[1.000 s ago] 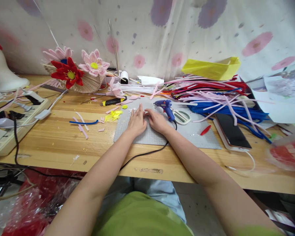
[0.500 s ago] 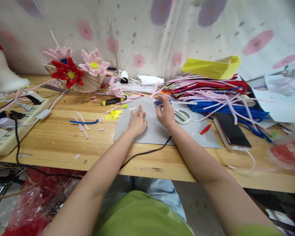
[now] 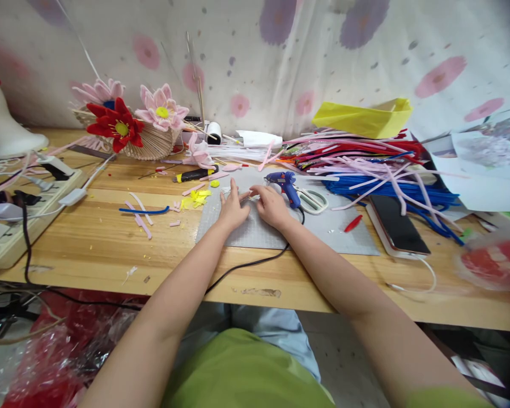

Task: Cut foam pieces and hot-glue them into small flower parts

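My left hand rests on the grey cutting mat with its fingers stretched and apart. Close beside it on the right, my right hand has its fingers curled, their tips near my left thumb. Something small and pale shows between the two hands, too small to name. A blue glue gun lies on the mat just beyond my right hand, its black cord running under my right wrist. Scissors with pale handles lie against the glue gun. To the right is a red petal-shaped piece.
Yellow scraps, a utility knife and a blue pipe cleaner lie left. Fuzzy flowers stand behind. Piled pipe cleaners, a phone and a plastic bag are right; a power strip is far left.
My right hand has moved left and down, away from the glue gun, which now lies uncovered on the mat. It has come close to my left hand, whose fingers have shifted slightly.
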The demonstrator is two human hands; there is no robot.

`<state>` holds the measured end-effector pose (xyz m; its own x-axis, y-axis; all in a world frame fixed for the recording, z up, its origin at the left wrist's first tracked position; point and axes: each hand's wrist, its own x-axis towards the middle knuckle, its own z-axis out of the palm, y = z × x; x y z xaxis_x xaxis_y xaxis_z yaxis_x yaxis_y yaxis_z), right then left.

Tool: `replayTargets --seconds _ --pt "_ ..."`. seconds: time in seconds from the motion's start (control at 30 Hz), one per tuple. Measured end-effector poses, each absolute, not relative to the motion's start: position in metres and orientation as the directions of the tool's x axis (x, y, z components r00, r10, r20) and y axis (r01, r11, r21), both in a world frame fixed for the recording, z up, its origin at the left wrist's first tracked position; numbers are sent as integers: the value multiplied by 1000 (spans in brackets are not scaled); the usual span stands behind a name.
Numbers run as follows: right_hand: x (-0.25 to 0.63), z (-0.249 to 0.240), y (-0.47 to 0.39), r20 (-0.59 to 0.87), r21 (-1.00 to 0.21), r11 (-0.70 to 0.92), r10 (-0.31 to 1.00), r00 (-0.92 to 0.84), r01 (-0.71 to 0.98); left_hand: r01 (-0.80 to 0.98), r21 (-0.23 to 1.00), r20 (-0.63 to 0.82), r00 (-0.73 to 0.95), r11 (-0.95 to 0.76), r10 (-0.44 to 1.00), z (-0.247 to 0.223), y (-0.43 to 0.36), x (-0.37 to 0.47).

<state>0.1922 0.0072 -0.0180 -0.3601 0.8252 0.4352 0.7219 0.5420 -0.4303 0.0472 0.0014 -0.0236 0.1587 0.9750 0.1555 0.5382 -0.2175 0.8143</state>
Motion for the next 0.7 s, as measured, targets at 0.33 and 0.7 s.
replayTargets --seconds 0.33,0.7 --pt "193 -21 9 470 -414 522 824 -316 746 376 834 484 -145 -404 863 -20 7 31" --pt "191 -12 2 325 -277 326 917 -231 904 571 764 590 -428 -301 684 9 14 -37"
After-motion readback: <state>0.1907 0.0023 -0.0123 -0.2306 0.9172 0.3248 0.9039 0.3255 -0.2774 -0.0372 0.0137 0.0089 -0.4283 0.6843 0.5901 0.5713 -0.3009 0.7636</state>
